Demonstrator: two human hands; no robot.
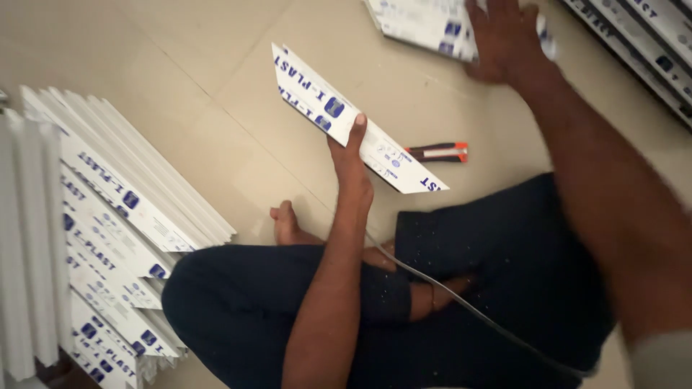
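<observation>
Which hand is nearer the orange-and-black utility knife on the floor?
Left. The left hand holds a white strip beside the knife; the right hand rests farther up on other strips.

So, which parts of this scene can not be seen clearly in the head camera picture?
- Left hand: it holds the white plastic strip with blue print; the fingers behind the strip are hidden by it.
- Right hand: fingertips cut off by the top edge, on a white printed bundle, also cut off.
- Orange and black tool: partly hidden behind the strip; its kind is unclear.
- Stack of white strips: cut off by the left edge.
</observation>
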